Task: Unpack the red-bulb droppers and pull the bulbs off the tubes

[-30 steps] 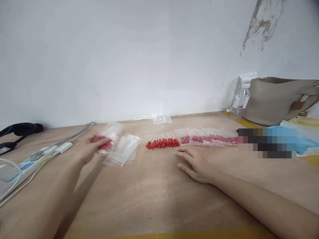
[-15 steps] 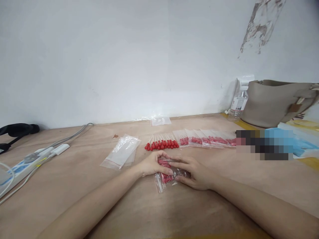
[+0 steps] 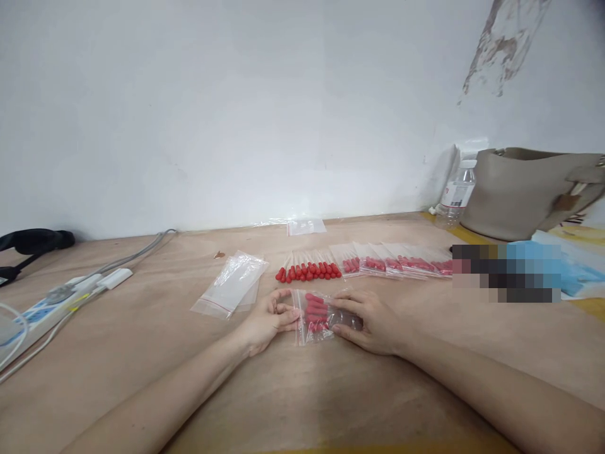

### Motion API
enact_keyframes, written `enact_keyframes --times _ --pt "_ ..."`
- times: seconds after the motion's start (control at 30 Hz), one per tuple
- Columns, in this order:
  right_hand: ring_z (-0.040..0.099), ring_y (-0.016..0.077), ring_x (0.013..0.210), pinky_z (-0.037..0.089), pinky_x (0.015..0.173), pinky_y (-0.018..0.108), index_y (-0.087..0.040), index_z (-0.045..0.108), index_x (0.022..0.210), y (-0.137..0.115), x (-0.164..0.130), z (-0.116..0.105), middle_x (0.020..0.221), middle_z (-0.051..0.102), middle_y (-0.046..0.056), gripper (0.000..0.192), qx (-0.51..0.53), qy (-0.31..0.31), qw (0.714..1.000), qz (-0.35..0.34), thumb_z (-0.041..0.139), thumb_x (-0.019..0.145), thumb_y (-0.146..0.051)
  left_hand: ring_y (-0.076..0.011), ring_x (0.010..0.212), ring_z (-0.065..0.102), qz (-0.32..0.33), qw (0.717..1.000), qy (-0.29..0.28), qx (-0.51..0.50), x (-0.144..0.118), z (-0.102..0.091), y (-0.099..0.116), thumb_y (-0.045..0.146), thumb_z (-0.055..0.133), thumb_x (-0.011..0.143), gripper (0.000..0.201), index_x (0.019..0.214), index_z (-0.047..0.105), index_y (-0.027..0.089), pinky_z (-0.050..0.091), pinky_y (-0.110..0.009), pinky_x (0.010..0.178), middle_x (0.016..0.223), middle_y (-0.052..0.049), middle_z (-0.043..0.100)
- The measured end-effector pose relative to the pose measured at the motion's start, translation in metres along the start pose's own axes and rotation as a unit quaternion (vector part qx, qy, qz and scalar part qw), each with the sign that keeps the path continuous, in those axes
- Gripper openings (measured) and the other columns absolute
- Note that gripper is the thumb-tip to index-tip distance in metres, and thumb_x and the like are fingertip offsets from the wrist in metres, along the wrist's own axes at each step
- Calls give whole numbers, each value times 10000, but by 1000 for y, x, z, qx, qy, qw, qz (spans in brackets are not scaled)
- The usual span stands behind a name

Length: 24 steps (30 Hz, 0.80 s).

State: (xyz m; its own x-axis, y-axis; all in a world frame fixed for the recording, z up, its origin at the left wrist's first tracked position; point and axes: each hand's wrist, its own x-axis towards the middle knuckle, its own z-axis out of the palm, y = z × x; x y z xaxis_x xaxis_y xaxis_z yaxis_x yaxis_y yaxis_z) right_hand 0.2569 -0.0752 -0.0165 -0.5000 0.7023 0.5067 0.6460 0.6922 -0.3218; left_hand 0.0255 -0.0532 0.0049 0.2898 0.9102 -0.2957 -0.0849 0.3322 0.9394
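Observation:
A clear zip bag (image 3: pixel 330 323) holding several red-bulbed droppers (image 3: pixel 316 310) lies between my hands, its zip edge toward the left. My left hand (image 3: pixel 274 320) pinches that zip edge between thumb and fingers. At the bag's other end, my right hand (image 3: pixel 375 325) is closed on the clear plastic, with thumb and fingers on either side of it. Just beyond is a row of loose droppers (image 3: pixel 309 272), red bulbs facing me and thin clear stems pointing to the wall. Filled zip bags (image 3: pixel 397 263) overlap in a line to their right.
Flat zip bags (image 3: pixel 231 284) are stacked at left, with another small bag (image 3: pixel 306 227) by the wall. A power strip (image 3: pixel 47 309) with cables lies far left, near a black strap (image 3: pixel 38 239). A plastic bottle (image 3: pixel 457 192), a grey handbag (image 3: pixel 524 192) and blue masks (image 3: pixel 567 271) occupy the right.
My left hand has shifted left, from over the droppers to the bag's zip edge. The bag now lies flatter with its red bulbs uncovered. My right hand stays at its end.

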Motion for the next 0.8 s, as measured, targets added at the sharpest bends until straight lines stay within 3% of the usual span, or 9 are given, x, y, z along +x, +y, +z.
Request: enact_keyframes --times 0.27,0.43,0.6,0.8 --pt "528 165 901 423 792 329 -233 559 1059 -12 9 4 1011 574 69 253 40 67 995 -58 462 828 -263 -132 706 621 23 994 -99 31 4 11 -6 256 779 545 357 824 627 94 473 -268 753 744 -50 667" --pt "490 150 883 398 771 309 -244 586 1033 -21 21 -1 978 556 65 293 1 53 993 -108 395 834 -143 -100 596 578 30 990 -104 88 2 16 -5 268 784 517 301 734 651 109 451 -232 649 643 -12 650" --pt "455 152 855 344 745 312 -251 640 897 -21 40 -13 951 554 52 223 -80 -2 976 -204 456 809 -159 -93 593 561 26 986 -127 108 1 16 -3 261 784 507 305 727 651 97 413 -213 618 655 -17 652" --pt "442 137 816 303 738 307 -225 633 827 -21 53 -13 888 564 34 210 -108 -31 962 -248 429 835 -175 -70 554 525 29 983 -131 121 0 17 -2 256 787 500 289 696 644 99 384 -196 582 604 8 625"
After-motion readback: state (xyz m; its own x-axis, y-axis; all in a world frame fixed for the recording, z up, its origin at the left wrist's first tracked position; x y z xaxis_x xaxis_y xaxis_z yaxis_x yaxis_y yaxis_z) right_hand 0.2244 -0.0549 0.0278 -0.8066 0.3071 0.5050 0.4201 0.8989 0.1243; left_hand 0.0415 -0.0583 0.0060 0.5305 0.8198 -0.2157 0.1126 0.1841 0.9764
